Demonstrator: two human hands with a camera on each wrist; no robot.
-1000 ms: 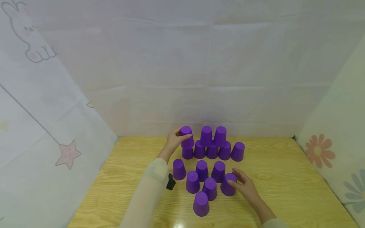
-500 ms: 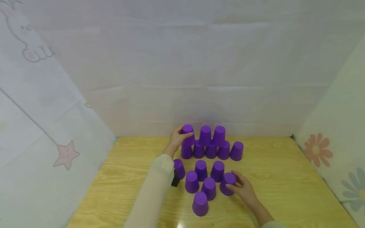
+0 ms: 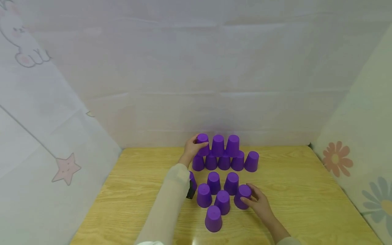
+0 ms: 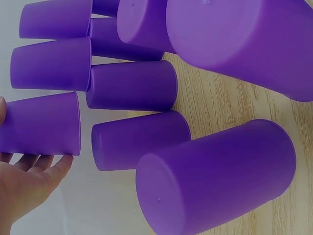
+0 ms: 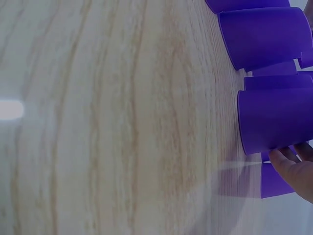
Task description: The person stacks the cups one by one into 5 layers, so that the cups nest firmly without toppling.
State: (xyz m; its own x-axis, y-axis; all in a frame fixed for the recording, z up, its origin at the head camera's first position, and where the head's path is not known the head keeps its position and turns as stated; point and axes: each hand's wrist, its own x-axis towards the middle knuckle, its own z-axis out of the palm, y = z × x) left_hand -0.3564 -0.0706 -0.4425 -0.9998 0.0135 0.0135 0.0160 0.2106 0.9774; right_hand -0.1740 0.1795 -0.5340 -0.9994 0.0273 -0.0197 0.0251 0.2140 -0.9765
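Note:
Purple cups stand upside down on the wooden table [image 3: 306, 190]. At the back, a row of several cups [image 3: 224, 161] carries three more on top. My left hand [image 3: 196, 146] grips the leftmost top cup [image 3: 202, 141], which the left wrist view shows as the held cup [image 4: 41, 125] against my left hand's fingers [image 4: 24, 178]. Nearer me stand several loose cups [image 3: 213, 182]. My right hand [image 3: 249, 199] curls around the front right cup [image 3: 242, 200]. In the right wrist view its fingertips [image 5: 291, 166] touch the rim of that cup [image 5: 276, 120].
A single cup [image 3: 213, 218] stands closest to the front edge. My left sleeve [image 3: 171, 200] hides part of one loose cup [image 3: 193, 178]. White cloth walls with prints close in the table at the back and on both sides.
My left hand has brought its cup right, close against the other two top cups. My right hand has closed around the front right cup.

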